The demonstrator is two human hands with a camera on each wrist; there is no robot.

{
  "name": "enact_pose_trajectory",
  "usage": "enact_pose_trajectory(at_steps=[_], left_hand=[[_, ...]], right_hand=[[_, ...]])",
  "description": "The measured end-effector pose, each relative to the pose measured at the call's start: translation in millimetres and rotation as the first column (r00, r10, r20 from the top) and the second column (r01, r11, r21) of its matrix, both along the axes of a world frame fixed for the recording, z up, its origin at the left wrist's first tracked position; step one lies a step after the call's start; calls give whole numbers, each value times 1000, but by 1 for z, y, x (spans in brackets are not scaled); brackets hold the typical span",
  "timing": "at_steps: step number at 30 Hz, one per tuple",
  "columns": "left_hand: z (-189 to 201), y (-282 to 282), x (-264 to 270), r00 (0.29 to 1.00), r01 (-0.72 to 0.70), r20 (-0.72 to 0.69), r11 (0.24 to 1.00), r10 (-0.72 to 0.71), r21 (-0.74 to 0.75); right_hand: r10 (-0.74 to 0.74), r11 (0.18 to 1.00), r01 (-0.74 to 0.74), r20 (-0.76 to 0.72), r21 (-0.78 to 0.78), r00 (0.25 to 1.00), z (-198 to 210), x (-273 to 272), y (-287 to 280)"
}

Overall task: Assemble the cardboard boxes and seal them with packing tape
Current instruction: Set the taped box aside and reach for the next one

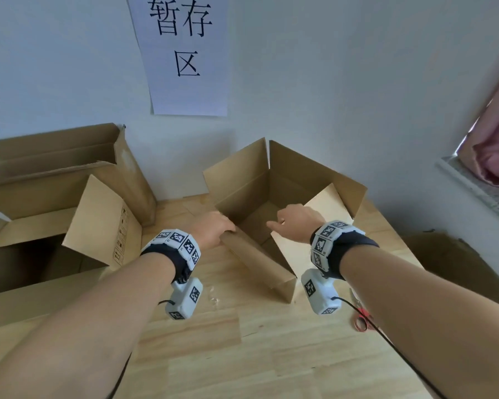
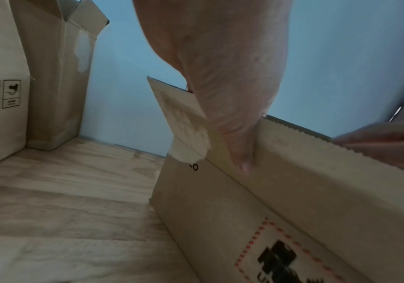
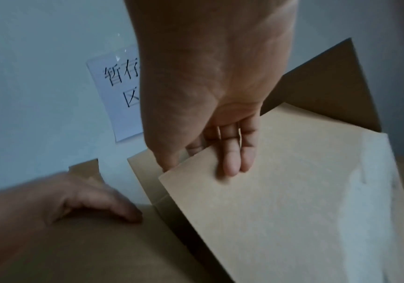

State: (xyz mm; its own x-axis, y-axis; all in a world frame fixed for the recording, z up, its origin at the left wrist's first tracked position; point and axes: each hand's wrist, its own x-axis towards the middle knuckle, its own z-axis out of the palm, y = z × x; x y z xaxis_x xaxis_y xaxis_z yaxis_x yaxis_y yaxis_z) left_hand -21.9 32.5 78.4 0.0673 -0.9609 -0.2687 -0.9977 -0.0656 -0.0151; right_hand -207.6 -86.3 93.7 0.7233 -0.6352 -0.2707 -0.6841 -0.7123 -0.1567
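A small brown cardboard box (image 1: pixel 251 180) stands open on the wooden table (image 1: pixel 242 355), its top flaps raised. My left hand (image 1: pixel 213 230) grips the top edge of the near flap (image 1: pixel 257 260). In the left wrist view the thumb (image 2: pixel 242 149) lies on the flap's outer face (image 2: pixel 317 172) and the fingers go over the edge, out of sight. My right hand (image 1: pixel 297 221) holds the corner of the right flap (image 1: pixel 329 203). In the right wrist view its fingers (image 3: pixel 232 153) lie flat on that flap (image 3: pixel 292 201), with the thumb behind the corner. No tape roll is in view.
A large open box (image 1: pixel 41 226) takes up the table's left side, with a taller box (image 1: pixel 69 156) behind it against the wall. Red-handled scissors (image 1: pixel 362 318) lie at the right under my forearm. A paper sign (image 1: pixel 185 53) hangs on the wall. A window ledge (image 1: pixel 478 191) is at the right.
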Motion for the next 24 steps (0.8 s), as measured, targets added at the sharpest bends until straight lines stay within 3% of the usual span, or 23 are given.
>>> enact_pose_trajectory(at_steps=[6, 11, 18, 24], left_hand=[[4, -20, -33, 974, -128, 190, 992, 125, 5], [12, -40, -50, 942, -102, 324, 994, 84, 39], [12, -52, -59, 907, -229, 378, 970, 184, 78], [2, -55, -38, 900, -275, 369, 959, 232, 70]], right_hand=[[-204, 978, 208, 234, 4, 951, 19, -43, -29], [-393, 914, 404, 331, 38, 858, 1, -86, -45], [-336, 940, 313, 211, 135, 918, -15, -66, -42], [-313, 945, 271, 260, 183, 914, -13, -31, -49]])
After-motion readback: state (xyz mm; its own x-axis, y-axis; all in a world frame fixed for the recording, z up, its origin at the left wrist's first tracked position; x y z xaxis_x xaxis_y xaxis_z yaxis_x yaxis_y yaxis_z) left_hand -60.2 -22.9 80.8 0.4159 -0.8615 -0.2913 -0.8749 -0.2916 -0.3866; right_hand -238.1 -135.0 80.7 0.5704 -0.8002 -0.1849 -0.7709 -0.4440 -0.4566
